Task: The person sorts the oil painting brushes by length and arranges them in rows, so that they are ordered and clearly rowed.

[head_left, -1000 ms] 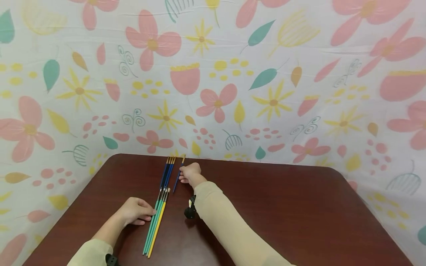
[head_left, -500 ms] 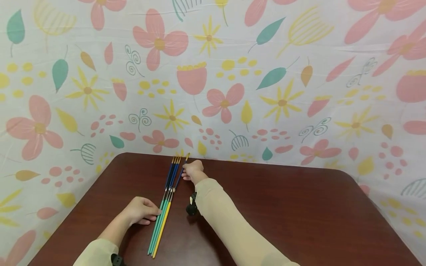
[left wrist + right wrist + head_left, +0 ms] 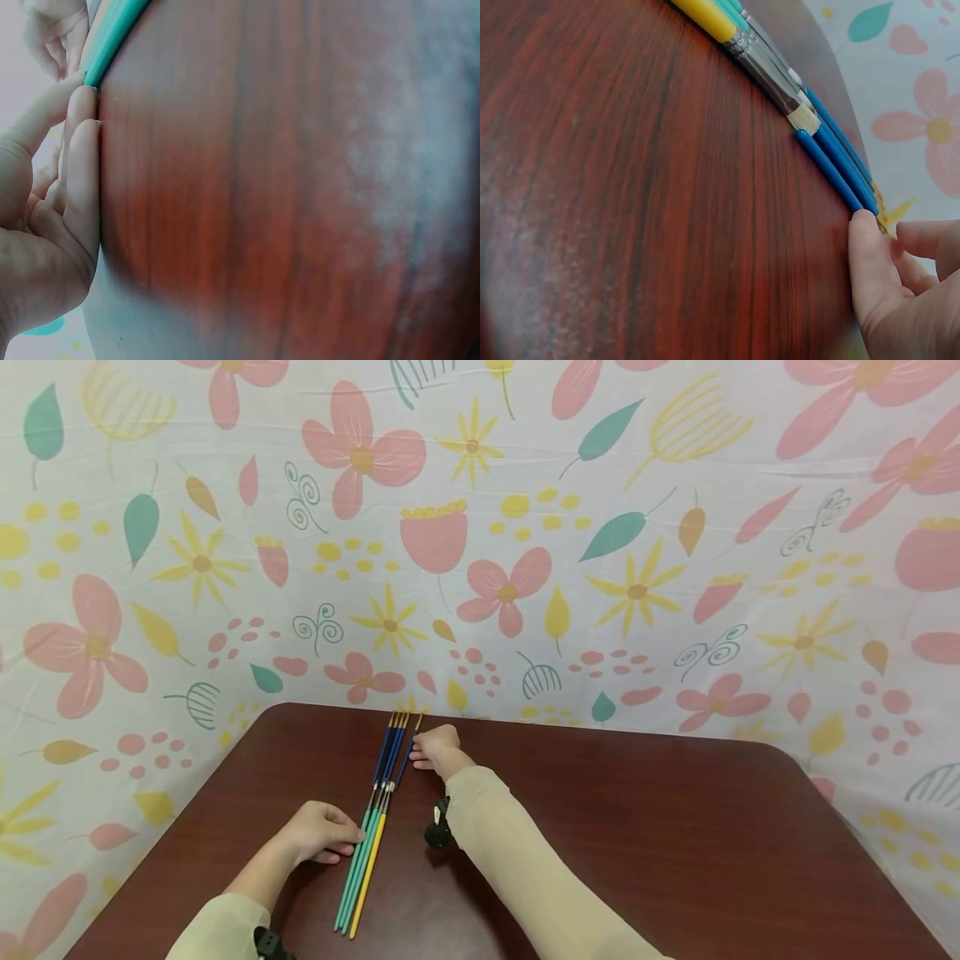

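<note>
My left hand (image 3: pixel 324 833) touches the side of the green-handled paintbrushes (image 3: pixel 356 878) with its thumb and fingertips. These lie close together on the table, a yellow-handled paintbrush (image 3: pixel 369 875) along their right side. Farther up, several blue-handled paintbrushes (image 3: pixel 389 750) lie roughly in line with them. My right hand (image 3: pixel 435 747) is at a separate blue-handled paintbrush (image 3: pixel 826 166), just right of that group. In the right wrist view its index fingertip rests on this brush while the thumb stands apart, and the hand hides the brush's far end. Fingertips also meet a green handle (image 3: pixel 114 36) in the left wrist view.
The dark red-brown table (image 3: pixel 615 843) stretches away to the right of the brushes. Beyond its back edge hangs a white cloth (image 3: pixel 480 677) printed with flowers and leaves. The blue brushes' tips come close to that edge.
My right hand has brought the single blue-handled paintbrush left, beside the other blue ones, then drawn it slightly nearer. My left hand stays at the green brushes. The head view has shifted a little.
</note>
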Demonstrator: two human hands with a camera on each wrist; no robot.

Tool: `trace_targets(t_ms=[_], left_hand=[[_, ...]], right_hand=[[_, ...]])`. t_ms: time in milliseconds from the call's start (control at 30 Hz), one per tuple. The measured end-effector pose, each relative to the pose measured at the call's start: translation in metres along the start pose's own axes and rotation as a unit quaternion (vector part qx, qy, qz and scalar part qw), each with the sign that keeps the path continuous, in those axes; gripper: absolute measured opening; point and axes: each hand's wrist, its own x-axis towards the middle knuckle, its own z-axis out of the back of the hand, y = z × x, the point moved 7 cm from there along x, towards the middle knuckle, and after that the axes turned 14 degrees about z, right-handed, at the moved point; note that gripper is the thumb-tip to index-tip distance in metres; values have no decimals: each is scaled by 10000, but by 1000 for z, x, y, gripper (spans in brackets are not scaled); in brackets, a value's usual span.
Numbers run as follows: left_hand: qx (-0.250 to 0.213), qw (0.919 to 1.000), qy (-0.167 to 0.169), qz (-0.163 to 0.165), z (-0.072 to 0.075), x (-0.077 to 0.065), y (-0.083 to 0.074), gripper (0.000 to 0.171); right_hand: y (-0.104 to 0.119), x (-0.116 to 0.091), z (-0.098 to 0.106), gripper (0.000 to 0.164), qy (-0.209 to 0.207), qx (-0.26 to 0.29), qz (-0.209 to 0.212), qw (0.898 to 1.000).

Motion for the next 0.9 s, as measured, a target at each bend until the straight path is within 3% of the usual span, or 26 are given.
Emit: trace_targets(t_ms=[267,567,767,900], left_hand=[[33,10000,-42,79,0,3,1,29],[66,9999,38,146,-2,5,-4,28],[16,9999,125,92,1,11,-6,32],[141,9997,163,137,4,10,-8,36]], right_hand=[[0,-8,-3,33,299,569,94,9979],[4,-15,1,32,320,617,146,9975],[5,-13,16,35,460,268,340,9980],[5,-12,37,35,692,-472,648,9944]])
